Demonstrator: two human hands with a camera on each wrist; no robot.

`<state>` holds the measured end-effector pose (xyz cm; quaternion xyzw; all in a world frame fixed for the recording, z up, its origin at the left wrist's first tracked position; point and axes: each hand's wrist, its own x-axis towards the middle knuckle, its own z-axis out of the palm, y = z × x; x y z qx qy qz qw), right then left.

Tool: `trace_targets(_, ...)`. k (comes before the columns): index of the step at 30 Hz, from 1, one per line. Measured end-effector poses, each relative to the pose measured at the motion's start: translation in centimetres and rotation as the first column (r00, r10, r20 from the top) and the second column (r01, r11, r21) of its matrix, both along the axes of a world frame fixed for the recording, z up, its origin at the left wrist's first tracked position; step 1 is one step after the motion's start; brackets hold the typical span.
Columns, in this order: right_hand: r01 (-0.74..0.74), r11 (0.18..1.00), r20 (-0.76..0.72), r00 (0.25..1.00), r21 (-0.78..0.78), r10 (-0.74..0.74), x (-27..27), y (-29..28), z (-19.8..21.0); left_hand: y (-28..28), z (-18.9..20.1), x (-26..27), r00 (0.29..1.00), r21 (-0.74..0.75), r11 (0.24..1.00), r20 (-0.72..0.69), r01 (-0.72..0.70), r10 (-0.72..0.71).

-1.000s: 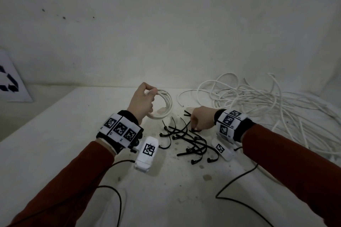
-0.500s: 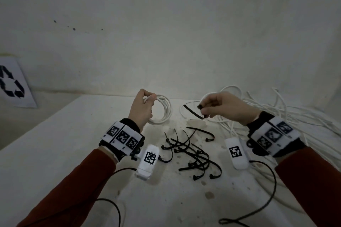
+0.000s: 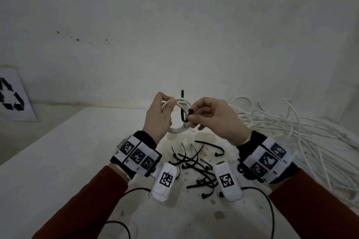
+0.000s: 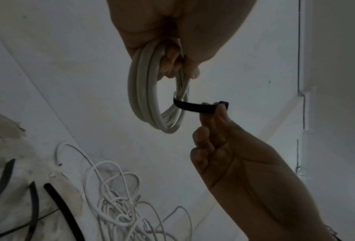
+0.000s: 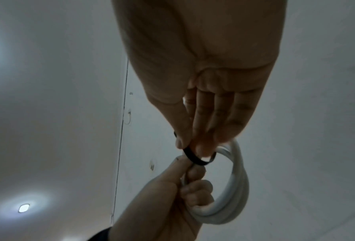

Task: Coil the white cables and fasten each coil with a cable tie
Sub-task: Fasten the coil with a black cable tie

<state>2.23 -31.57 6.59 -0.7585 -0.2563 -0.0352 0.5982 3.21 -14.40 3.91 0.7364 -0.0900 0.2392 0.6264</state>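
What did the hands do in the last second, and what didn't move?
The right hand pinched a black cable tie from the pile of ties, lifted it and brought it against the white cable coil. The left hand kept holding the coil; the loose cables stayed.

Above the middle of the surface (image 3: 58, 161), the left hand (image 3: 157, 120) holds the coil (image 3: 178, 130), with the right hand (image 3: 215, 118) just beside it, pinching the cable tie (image 3: 183, 110) looped around the coil. Loose ties (image 3: 196, 165) lie beneath the hands; the uncoiled cables (image 3: 301, 137) lie toward the surface's right edge.
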Motion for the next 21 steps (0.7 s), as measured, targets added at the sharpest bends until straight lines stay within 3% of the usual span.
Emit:
trace_targets(6, 0.146, 0.988, 0.223, 0.962, 0.059, -0.155, 0.7, 0.7, -0.1, -0.2, 0.4, -1.1, 0.999, 0.085, 0.995, 0.006, 0.051, -0.052)
trace_targets(12, 0.213, 0.977, 0.32, 0.924, 0.018, -0.207, 0.6, 0.5, -0.3, -0.3, 0.3, -1.8, 0.989, 0.145, 0.979, -0.054, 0.143, -0.137)
trace_targets(16, 0.246, 0.968, 0.252, 0.935, 0.044, -0.25, 0.8, 0.4, -0.4, -0.5, 0.2, -2.2, 0.984, 0.153, 0.973, -0.056, 0.173, -0.167)
trace_targets(21, 0.172, 0.982, 0.056, 0.983, 0.078, -0.176, 0.5, 0.2, 0.3, -0.4, 0.1, -2.8, 0.969, 0.181, 0.952, -0.054, 0.248, -0.242)
